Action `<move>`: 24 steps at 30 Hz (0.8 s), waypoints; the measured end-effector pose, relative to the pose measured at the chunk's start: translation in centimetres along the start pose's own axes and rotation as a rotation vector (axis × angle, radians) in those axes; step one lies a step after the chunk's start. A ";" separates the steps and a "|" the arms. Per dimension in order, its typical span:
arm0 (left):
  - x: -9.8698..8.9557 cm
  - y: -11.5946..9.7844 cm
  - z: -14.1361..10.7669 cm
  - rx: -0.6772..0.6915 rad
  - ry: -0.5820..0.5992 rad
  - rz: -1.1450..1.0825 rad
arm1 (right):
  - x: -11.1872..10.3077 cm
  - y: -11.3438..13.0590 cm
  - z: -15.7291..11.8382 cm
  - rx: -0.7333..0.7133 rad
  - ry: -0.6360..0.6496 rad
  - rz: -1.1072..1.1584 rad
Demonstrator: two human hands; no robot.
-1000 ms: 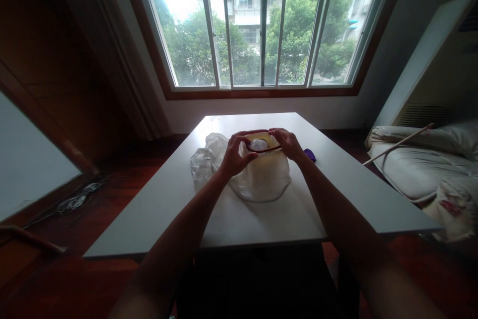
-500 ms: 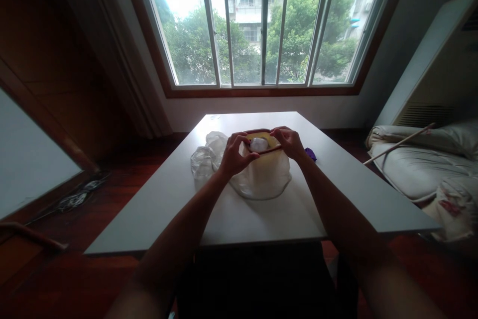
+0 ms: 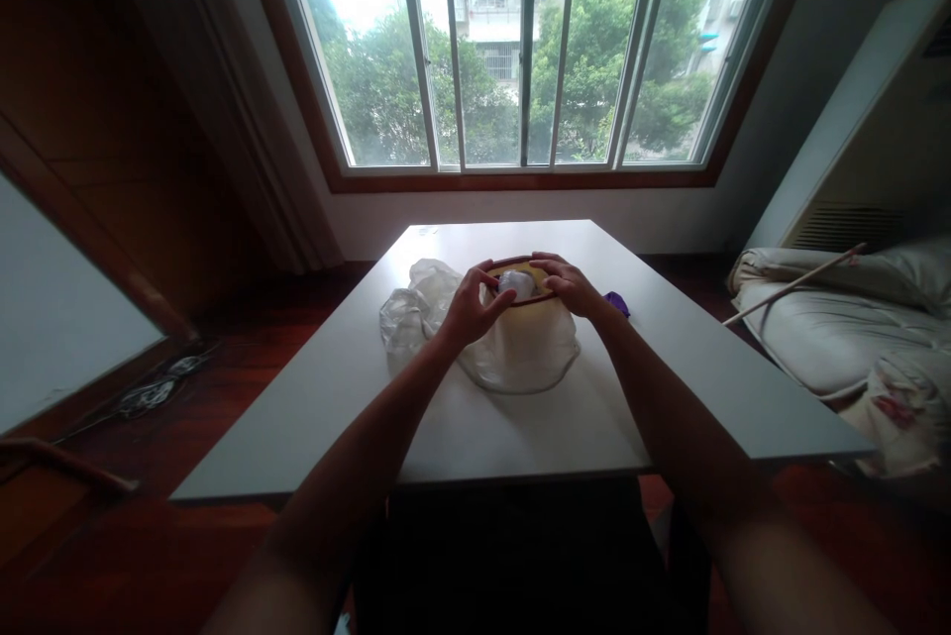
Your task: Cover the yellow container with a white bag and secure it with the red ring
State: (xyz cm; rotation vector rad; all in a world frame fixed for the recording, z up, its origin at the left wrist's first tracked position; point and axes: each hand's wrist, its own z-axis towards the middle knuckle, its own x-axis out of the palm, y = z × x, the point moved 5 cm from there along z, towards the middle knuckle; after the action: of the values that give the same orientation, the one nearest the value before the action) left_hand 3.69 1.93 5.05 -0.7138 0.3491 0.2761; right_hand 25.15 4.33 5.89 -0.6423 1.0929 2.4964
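Head view shows a round, pale yellow container (image 3: pixel 527 343) with a dark red rim (image 3: pixel 524 302), upright near the middle of the white tabletop (image 3: pixel 520 437). A whitish, rounded thing (image 3: pixel 515 285) sits in its mouth, and translucent plastic surrounds its lower part. The left hand (image 3: pixel 474 306) has its grip curled on the left side of the rim, thumb toward the whitish thing. The right hand (image 3: pixel 571 286) lays its fingers on the right side; whether its grip is clenched on the rim, I cannot tell. Crumpled clear plastic (image 3: pixel 416 308) lies just left of the container, a small purple item (image 3: pixel 616 304) beyond the right wrist. Past the tabletop stands a wide window (image 3: pixel 520 70); at right, a thin stick (image 3: pixel 794 286) lies across pale padded bedding (image 3: pixel 824 333).
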 end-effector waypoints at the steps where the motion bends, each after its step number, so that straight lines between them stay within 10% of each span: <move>1: 0.2 0.2 -0.1 -0.021 0.004 -0.012 | 0.0 -0.2 0.1 -0.005 0.029 -0.006; 16: -1.9 4.2 0.7 -0.067 -0.035 0.344 | 2.2 -0.8 -1.1 -0.094 -0.016 -0.107; 24: -7.9 13.3 -1.4 -0.721 0.300 0.857 | 5.2 -0.6 -1.1 -0.106 -0.138 -0.178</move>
State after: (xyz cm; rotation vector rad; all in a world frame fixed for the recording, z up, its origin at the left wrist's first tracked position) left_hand -8.56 9.62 -0.54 -1.2956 0.8599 1.1519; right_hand 21.32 4.57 2.12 -0.5600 0.8215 2.4161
